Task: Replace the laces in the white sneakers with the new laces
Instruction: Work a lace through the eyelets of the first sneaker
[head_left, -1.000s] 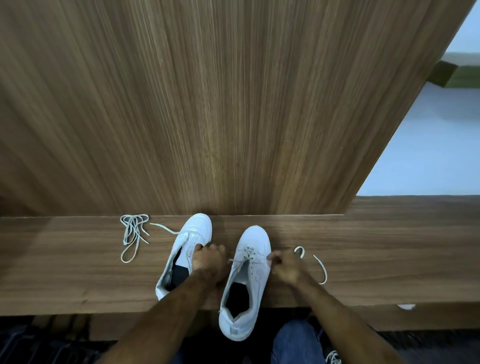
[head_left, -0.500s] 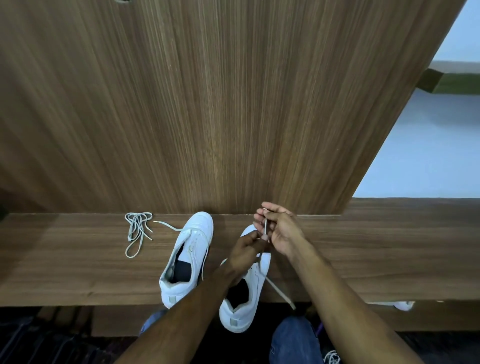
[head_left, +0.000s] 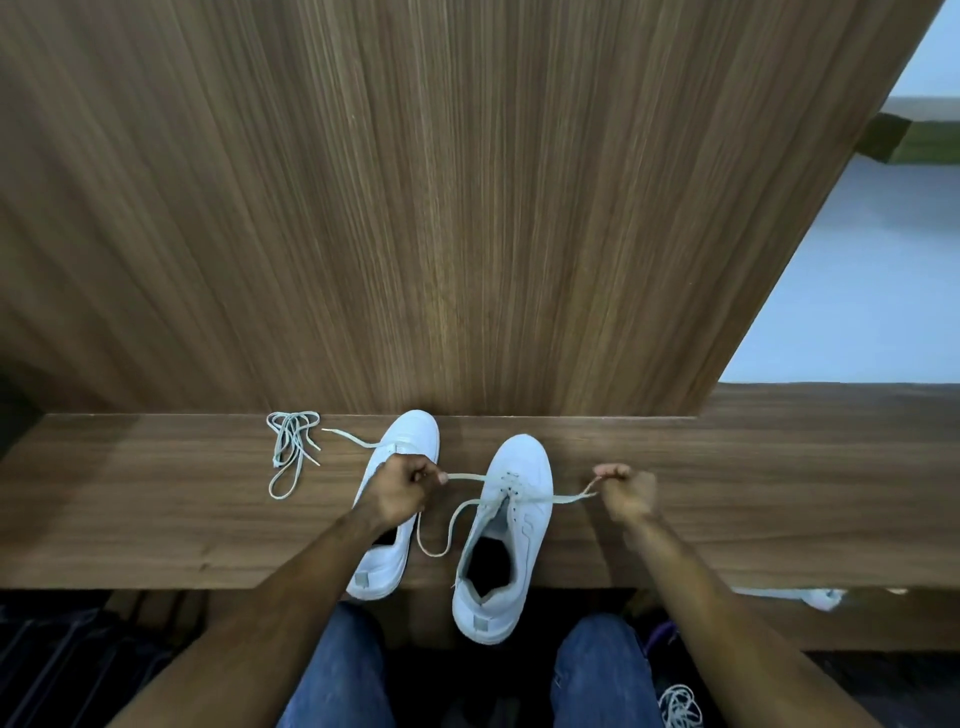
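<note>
Right sneaker (head_left: 511, 525) on tabletop (head_left: 753, 519), lace (head_left: 467, 477) threaded through front eyelets. Left hand (head_left: 397, 491) and right hand (head_left: 626, 491) each pinch one lace end in closed fingers. Lace soft, light, limp; best gripped near tips.

1. The bare left hand (head_left: 399, 488) is held as a fist, knuckles up, forearm stretched forward.
2. The bare right hand (head_left: 627, 491) is curled likewise, out to the right.
3. A thin white lace (head_left: 569, 498) is pinched by each hand.
</note>
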